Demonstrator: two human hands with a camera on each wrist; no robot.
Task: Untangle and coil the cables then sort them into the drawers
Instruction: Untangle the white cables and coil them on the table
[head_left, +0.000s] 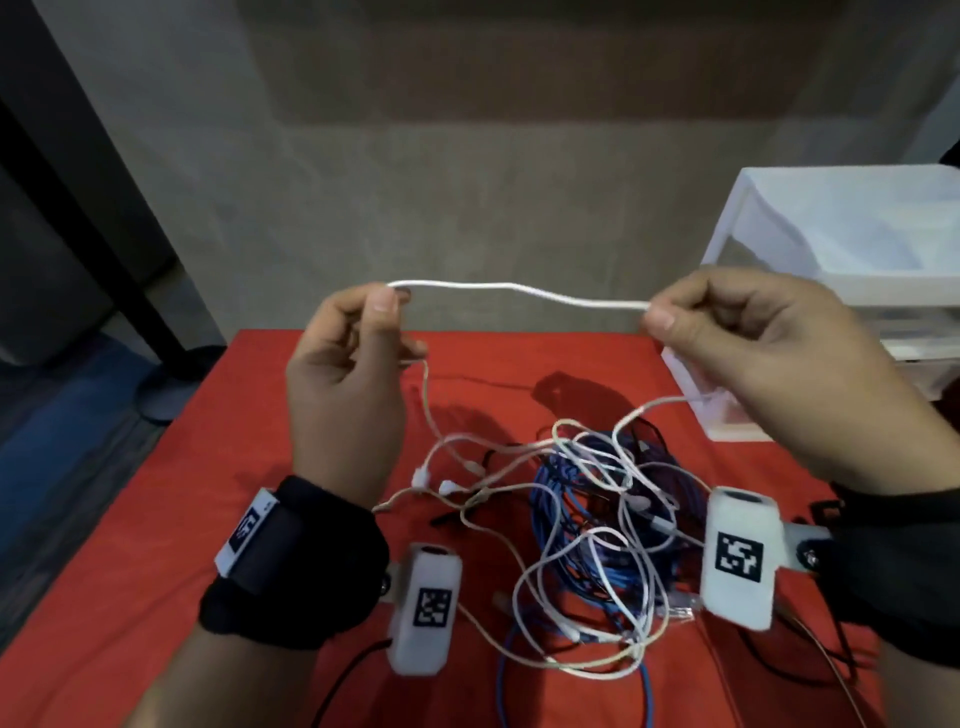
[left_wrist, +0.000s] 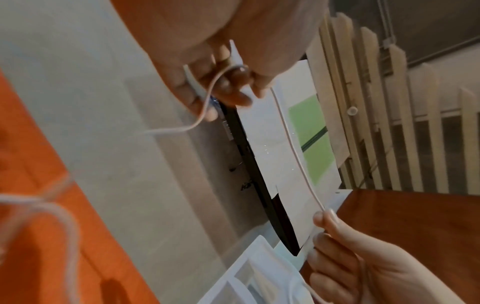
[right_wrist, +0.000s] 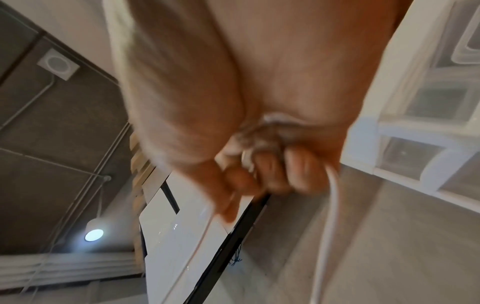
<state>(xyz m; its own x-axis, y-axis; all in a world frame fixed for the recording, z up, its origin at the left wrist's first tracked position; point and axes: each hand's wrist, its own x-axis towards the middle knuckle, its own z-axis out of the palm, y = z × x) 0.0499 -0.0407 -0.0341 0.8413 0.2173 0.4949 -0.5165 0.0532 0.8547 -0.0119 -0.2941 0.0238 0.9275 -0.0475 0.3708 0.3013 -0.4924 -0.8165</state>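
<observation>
white cable (head_left: 519, 291) | blue cable bundle (head_left: 576, 545) | red tablecloth (head_left: 156, 597) | white, translucent drawers (head_left: 841, 249)

Drawer unit (head_left: 852, 270): right side cut off by head-view edge; contents not discernible. Tangle of cables (head_left: 597, 519) beside drawer unit: individual runs untraceable, near loops hidden behind wrist cameras. Right hand (right_wrist: 246, 123) in right wrist view: motion-blurred, white cable (right_wrist: 330, 226) grip unclear.

Left hand (head_left: 343, 364): raised at 9 o'clock, fingers curled, white cable (head_left: 514, 292) pinched by thumb and forefinger.
Right hand (head_left: 748, 353): raised at 3 o'clock, same cable pinched, other fingers curled.
Wrists: black straps are worn.
</observation>
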